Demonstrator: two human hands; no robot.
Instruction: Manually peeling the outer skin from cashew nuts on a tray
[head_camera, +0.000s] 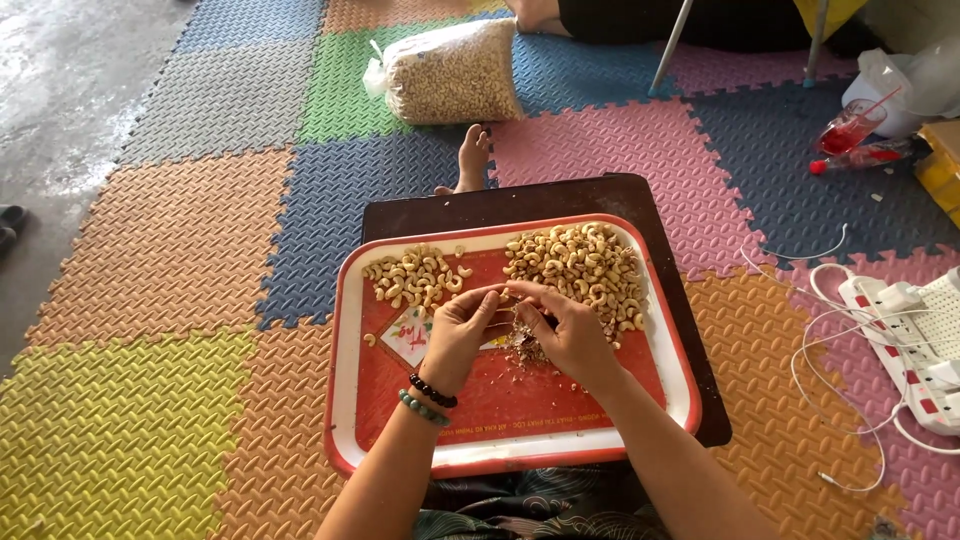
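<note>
Your left hand (455, 330) and right hand (570, 335) pinch one small pale cashew nut (503, 294) between fingertips (long axis unclear); unpeeled pile (585, 265) nearer right hand, on red plastic tray (500, 400).

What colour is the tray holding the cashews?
The tray is red with a white rim, seen clearly in the head view.
</note>
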